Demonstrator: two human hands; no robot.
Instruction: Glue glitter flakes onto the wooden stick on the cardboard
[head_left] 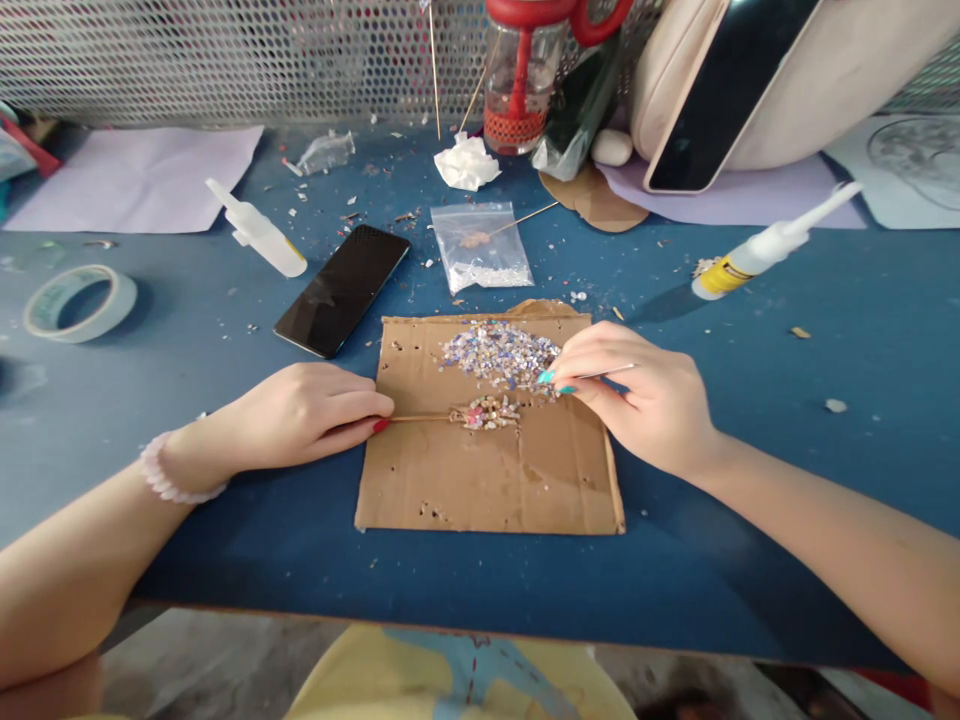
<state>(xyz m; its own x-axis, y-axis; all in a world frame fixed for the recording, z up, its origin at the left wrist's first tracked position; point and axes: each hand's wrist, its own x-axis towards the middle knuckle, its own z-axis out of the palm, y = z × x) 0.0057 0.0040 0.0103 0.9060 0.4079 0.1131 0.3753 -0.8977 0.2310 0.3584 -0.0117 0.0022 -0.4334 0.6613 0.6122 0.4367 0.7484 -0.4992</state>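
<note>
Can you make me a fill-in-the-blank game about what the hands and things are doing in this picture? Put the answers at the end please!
1. The right hand pinches a slim tool beside small shiny chips heaped on a flat piece of brown ____.
2. The left hand, which holds a thin stick, shows a nail painted ____.
3. The beaded bracelet is worn on the ____ wrist.

Missing words: cardboard; red; left.

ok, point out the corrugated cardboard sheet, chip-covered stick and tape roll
Corrugated cardboard sheet [484,485], head view: bare lower half.
Chip-covered stick [482,413], head view: its chip-covered end.
Tape roll [122,298], head view: right side of the ring.
</note>
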